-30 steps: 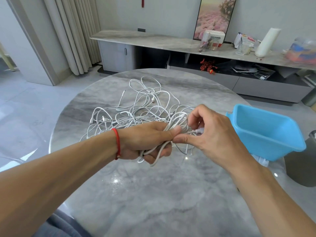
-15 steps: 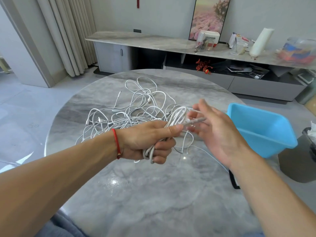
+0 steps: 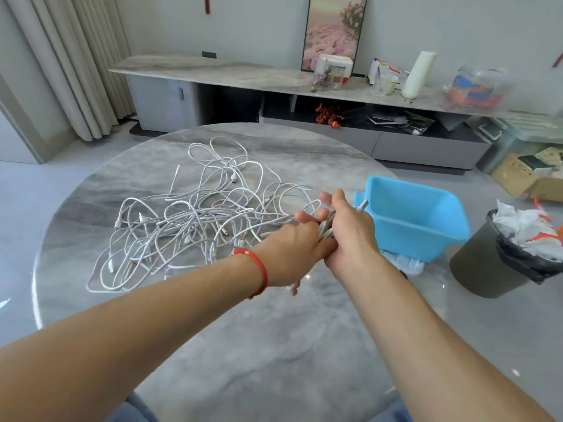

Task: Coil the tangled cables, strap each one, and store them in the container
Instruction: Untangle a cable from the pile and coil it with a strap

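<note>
Your hands have come together at centre frame, toward the blue container (image 3: 426, 226) at right; half a second ago your right hand (image 3: 350, 229) was spread apart from the bundle, and now it wraps the coiled cable (image 3: 326, 228) alongside your left hand (image 3: 292, 248), whose fingers also grasp it; I judge 1 coil is formed and awaits strapping; the tangled cables (image 3: 189, 226) lie at centre left on the table (image 3: 274, 345); the box (image 3: 335, 67) at upper centre bears print too blurred to read.
</note>
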A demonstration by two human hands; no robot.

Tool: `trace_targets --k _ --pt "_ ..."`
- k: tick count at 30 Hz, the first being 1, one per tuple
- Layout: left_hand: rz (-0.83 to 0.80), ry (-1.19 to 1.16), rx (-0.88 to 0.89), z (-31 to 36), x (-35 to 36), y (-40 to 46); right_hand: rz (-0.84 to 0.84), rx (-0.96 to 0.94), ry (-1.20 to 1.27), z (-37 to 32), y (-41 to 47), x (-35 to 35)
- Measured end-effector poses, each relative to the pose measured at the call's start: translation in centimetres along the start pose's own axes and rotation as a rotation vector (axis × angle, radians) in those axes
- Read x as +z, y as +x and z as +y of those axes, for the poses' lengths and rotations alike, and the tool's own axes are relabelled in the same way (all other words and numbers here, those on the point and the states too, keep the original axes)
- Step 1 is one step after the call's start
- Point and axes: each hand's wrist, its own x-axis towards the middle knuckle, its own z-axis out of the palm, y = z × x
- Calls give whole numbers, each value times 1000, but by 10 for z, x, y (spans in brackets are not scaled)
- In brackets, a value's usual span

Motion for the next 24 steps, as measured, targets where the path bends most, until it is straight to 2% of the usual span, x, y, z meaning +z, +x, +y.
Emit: trace_targets --k 1,3,6,9,13,15,17,19,22,24 --pt "14 234 14 1 7 1 54 17 50 -2 4 -6" --pt "77 403 18 1 20 -2 163 50 189 -7 13 -20" --pt "128 410 79 7 36 -6 253 85 365 -16 18 -46" --pt "74 413 91 18 47 -5 290 76 394 -18 11 -64" --pt "37 253 -17 28 47 -5 312 32 274 -13 -3 -64" --pt "-14 -41 -104 34 44 -3 290 33 294 -9 -10 -58" --pt "-175 -474 -172 35 42 -3 264 51 314 -5 -14 -56" --pt "-333 -704 -164 30 35 -7 219 76 320 -5 -16 -55" --pt "-429 -718 -107 25 29 -12 158 94 308 -8 -21 -58" --pt "-409 -552 -77 23 27 -13 141 64 208 -3 -23 -60"
